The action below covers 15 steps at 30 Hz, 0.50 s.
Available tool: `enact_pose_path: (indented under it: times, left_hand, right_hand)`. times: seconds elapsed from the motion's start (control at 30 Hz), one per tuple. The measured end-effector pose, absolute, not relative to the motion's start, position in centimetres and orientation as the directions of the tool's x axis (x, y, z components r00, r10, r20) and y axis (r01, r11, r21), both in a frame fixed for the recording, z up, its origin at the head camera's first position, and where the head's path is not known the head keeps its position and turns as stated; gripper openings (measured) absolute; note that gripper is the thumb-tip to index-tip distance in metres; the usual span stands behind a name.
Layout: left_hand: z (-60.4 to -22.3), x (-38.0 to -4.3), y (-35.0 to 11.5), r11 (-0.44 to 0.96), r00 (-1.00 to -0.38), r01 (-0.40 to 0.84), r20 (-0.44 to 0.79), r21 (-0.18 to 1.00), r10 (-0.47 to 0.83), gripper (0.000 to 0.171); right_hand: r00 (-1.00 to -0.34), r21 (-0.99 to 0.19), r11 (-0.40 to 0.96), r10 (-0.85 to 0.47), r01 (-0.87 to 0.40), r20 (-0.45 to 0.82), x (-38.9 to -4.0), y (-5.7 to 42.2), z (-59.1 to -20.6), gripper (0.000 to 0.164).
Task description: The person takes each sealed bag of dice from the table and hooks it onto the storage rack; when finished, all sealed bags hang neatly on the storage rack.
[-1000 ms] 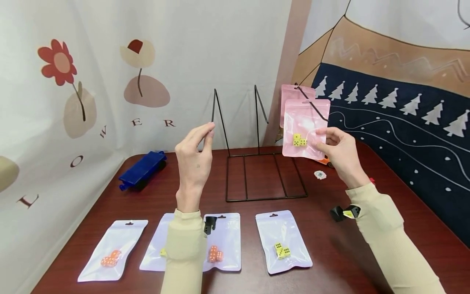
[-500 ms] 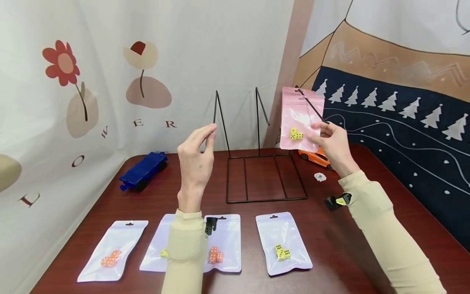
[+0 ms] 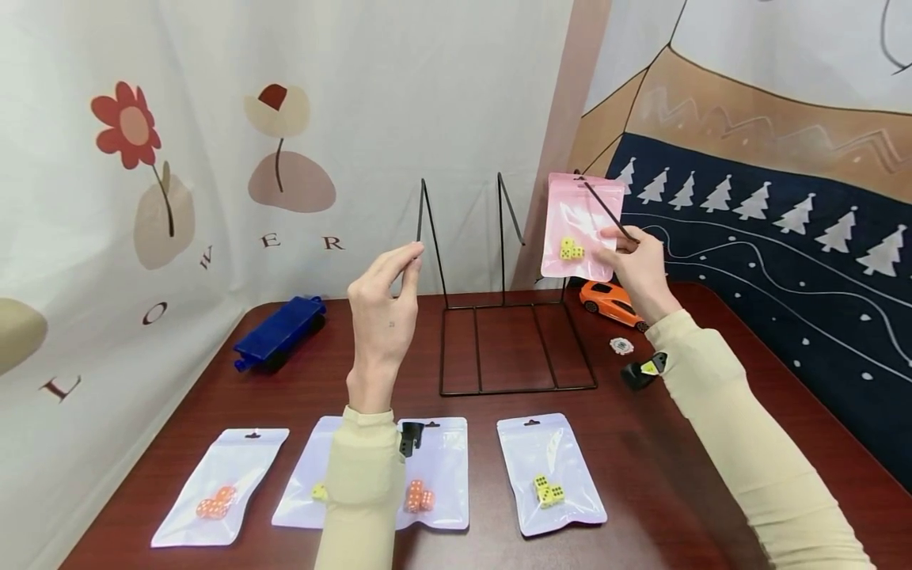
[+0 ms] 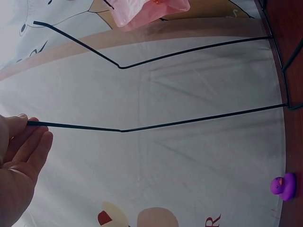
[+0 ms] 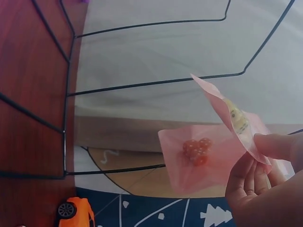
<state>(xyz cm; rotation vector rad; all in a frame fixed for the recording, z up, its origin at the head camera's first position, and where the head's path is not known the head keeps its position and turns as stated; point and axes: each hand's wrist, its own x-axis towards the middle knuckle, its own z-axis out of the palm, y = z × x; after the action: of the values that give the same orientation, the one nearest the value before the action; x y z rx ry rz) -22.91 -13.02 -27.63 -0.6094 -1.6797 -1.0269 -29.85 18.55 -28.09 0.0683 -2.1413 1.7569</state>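
A black wire rack (image 3: 520, 390) with three long hooks stands on the table. My left hand (image 3: 385, 309) pinches the front end of its left hook (image 4: 80, 126) between thumb and fingers. At the right hook, my right hand (image 3: 641, 265) pinches the lower right edge of a pink zip bag (image 3: 566, 210) with yellow dice. The hook passes through that bag's top. Behind it, a second pink bag (image 5: 175, 172) with red dice hangs on the same hook, mostly hidden in the head view. The middle hook (image 3: 511, 207) carries nothing.
Several pale lavender bags (image 3: 527, 443) of orange or yellow dice lie along the front; my left forearm partly covers one. A blue toy trailer (image 3: 281, 332) sits left, an orange toy car (image 3: 611, 302) and a poker chip (image 3: 621, 346) right. A purple rubber duck (image 4: 285, 186) shows too.
My right hand has moved the pink bag with yellow dice back and left along the right hook, up against the bag behind. The left hand has kept its pinch on the left hook.
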Motion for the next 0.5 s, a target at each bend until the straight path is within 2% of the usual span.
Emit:
enact_pose_path:
  times: [0.2,0.5]
  left_hand:
    - [-27.71,-22.91,-13.02,0.504,-0.346,0.793,0.934,0.341,-0.087,0.018]
    - [-27.7,-22.98,-13.06,0.506,-0.347,0.792,0.934,0.341,-0.086,0.018]
  right_hand:
    - [-0.928,-0.945,0.2,0.222,-0.258,0.301,-30.61,18.38,-28.33,0.028]
    - [-0.902,-0.931,0.192,0.247,-0.312,0.353,-30.71,18.24,-28.63,0.03]
